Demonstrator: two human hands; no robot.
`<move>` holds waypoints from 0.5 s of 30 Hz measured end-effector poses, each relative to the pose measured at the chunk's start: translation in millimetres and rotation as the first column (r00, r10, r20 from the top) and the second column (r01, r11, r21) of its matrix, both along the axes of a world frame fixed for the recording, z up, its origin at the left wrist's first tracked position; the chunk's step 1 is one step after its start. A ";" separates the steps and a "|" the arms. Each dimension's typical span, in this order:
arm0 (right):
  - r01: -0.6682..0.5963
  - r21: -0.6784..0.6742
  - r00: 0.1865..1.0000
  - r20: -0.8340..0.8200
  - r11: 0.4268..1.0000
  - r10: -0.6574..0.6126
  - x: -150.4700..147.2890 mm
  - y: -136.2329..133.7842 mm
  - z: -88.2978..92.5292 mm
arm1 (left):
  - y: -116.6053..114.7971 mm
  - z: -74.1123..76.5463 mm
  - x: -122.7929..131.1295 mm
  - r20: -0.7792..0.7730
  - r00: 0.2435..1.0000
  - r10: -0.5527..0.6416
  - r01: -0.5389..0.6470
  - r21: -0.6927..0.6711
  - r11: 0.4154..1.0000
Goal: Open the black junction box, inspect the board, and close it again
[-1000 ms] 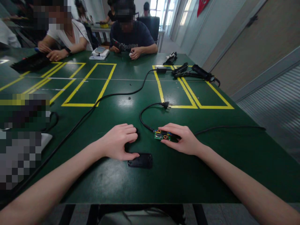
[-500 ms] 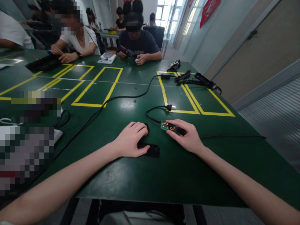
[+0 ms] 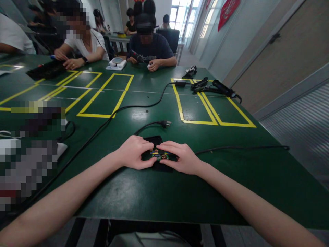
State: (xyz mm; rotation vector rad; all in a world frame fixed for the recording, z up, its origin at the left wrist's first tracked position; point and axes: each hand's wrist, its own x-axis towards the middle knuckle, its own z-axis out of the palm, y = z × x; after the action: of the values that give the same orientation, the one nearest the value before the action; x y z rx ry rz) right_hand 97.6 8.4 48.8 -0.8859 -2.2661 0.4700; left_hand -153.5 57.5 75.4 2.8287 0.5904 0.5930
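Note:
A green circuit board (image 3: 159,157) with copper coils lies between my hands near the middle of the table. My right hand (image 3: 183,158) grips its right end between thumb and fingers. At the left end, my left hand (image 3: 135,152) pinches it with the thumb below and fingers above. Black plastic case pieces show around it: one case half (image 3: 155,138) behind the board, another case half (image 3: 164,167) in front, both partly covered by hands. A cord with a black plug (image 3: 165,124) comes from behind my left hand. Another black cable (image 3: 239,148) runs right from behind my right hand.
A long black cord (image 3: 99,120) crosses the green table (image 3: 123,195) to an inline block (image 3: 180,83). Black tools with a cord (image 3: 223,89) lie at the far right. Yellow tape marks rectangles. Blurred objects (image 3: 31,164) stand at left. Co-workers (image 3: 151,48) sit across the table.
My right hand has carried the circuit board left to my left hand, which now pinches its left end. The plug has swung left with the cord.

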 end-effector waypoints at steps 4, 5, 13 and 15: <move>0.087 0.005 0.993 0.079 0.996 -0.087 -0.4 0.2 -1.2 | 0.2 0.1 -2.5 -0.075 0.992 0.104 -0.104 0.004 0.995; 0.102 0.005 0.989 0.104 0.995 -0.102 0.0 0.5 -0.7 | 0.4 0.6 -3.2 -0.084 0.989 0.119 -0.119 0.000 0.993; 0.189 0.084 0.950 0.236 0.978 -0.204 10.4 1.0 5.3 | 0.5 -3.1 -1.1 -0.112 0.976 0.186 -0.192 -0.049 0.980; 0.193 0.089 0.950 0.230 0.977 -0.209 12.7 1.1 5.6 | 1.3 -4.8 -0.7 -0.079 0.977 0.197 -0.202 -0.054 0.978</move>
State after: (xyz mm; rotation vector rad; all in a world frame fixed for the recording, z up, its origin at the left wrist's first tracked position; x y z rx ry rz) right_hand 110.4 9.6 54.4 -1.1795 -2.3551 0.2043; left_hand -154.1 58.8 70.6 2.7628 0.8989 0.4954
